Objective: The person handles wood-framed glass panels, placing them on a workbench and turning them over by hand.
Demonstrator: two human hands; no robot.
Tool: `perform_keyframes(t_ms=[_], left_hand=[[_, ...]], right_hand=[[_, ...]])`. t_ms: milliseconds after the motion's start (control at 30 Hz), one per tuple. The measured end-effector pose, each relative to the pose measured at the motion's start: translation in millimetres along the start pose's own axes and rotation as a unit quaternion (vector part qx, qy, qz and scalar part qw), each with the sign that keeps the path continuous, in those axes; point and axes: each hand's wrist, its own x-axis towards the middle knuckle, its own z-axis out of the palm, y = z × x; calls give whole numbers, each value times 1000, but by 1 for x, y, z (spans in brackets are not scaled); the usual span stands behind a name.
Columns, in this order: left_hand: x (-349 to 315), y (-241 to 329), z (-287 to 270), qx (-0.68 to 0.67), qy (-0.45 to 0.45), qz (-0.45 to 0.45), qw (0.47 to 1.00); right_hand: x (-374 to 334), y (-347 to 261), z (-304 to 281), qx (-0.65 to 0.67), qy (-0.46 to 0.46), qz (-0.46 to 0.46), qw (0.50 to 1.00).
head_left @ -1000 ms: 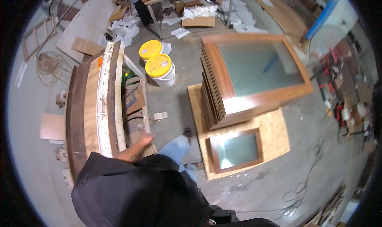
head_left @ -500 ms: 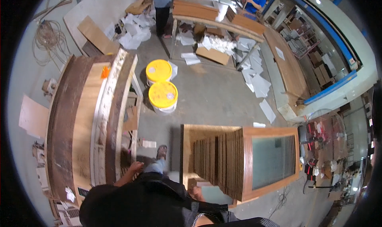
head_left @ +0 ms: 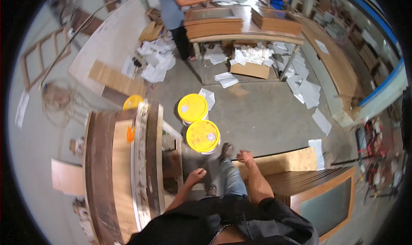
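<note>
My left hand (head_left: 197, 176) hangs in front of me with its fingers curled closed, between the long wooden workbench and my legs. Nothing shows in it. My right hand (head_left: 246, 157), also curled closed and showing nothing in it, is raised past my knee by the end of a light plywood board (head_left: 283, 161). I cannot tell whether it touches the board. Right of my right forearm stands a row of wood-framed panels (head_left: 311, 185); the nearest has a glass pane (head_left: 328, 204). Two white buckets with yellow lids (head_left: 192, 107) stand ahead of my feet.
The long workbench (head_left: 101, 167) runs along my left, with an orange object (head_left: 130, 134) on it. Ahead, two people work at a table (head_left: 244, 38) stacked with brown frames. White sheets (head_left: 309, 92) and a cardboard box (head_left: 249, 70) lie below and beside it.
I have stepped forward, so the buckets and panels appear nearer. My right hand has come away from beside the panel stack and swung forward; my left hand has moved away from the workbench edge.
</note>
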Motion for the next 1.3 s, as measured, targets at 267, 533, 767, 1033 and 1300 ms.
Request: perform_keyframes(t_ms=[267,533,767,1033,1300], left_hand=[[233,96,-16,-279,-36,-94,955],[265,-68,-122,-396,35,-422,815],[450,30,-174,-375,92,-417,823],[723,67,-331,-642,224,-118,724],[877,27,-470,-656,303,-158,673]], right_hand=[[157,-101,-140,-84,206,-83,971],[101,-264,-87,-9,31,23,999],[181,-422,-113,20,7,-26,999],[302,-694,56,197,-103,-182,958],[384,-830,189,295,-20,-139,945]])
